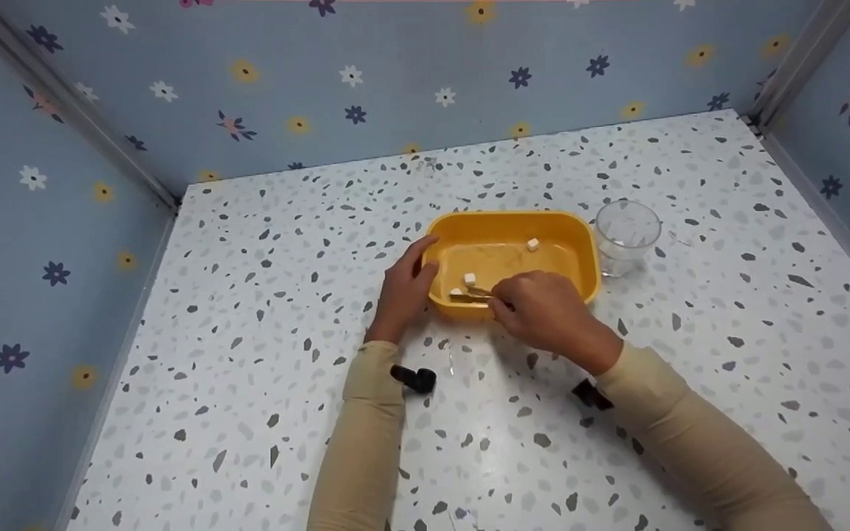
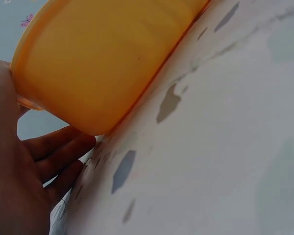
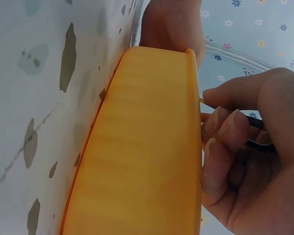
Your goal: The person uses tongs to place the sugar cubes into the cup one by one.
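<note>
A yellow plastic container [image 1: 510,221] with rounded corners sits on the table, with several small white cubes in it. One white cube [image 1: 533,244] lies toward its right back; another [image 1: 469,279] lies near its front left. My left hand [image 1: 404,291] holds the container's left end, thumb at the rim and fingers along the outer wall, as the left wrist view shows. My right hand [image 1: 547,313] grips slim metal tongs [image 1: 473,296] over the front wall. Their tips are beside a third cube [image 1: 457,293] in the front left corner; whether they pinch it I cannot tell.
A clear glass [image 1: 627,240] stands close to the container's right end. Flowered panels [image 1: 395,81] border the speckled white table [image 1: 263,310] at the back and on both sides. Black camera mounts [image 1: 416,379] sit by both wrists.
</note>
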The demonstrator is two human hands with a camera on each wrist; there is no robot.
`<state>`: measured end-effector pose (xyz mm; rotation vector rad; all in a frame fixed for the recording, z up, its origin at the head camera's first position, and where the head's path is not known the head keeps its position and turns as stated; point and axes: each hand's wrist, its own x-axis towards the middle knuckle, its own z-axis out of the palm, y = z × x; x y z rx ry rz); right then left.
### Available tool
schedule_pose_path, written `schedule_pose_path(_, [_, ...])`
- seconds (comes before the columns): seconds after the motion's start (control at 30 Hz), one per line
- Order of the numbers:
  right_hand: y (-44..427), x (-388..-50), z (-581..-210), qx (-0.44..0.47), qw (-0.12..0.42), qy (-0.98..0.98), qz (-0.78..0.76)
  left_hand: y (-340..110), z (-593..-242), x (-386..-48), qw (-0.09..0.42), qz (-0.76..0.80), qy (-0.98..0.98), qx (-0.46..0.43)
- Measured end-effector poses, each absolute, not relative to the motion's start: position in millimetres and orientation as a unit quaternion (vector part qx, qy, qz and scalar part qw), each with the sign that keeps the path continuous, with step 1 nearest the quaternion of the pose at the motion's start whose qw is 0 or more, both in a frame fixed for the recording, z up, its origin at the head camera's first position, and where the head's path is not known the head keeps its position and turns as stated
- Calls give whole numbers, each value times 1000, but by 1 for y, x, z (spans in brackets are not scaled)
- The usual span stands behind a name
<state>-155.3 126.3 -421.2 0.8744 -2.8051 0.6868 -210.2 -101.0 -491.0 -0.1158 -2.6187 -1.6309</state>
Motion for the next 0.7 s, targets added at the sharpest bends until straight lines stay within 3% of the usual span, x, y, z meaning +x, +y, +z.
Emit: schedule_pose_path(0.7, [124,-154,-425,310,85,-921,220,-102,-491,-210,27,-529,-847,-42])
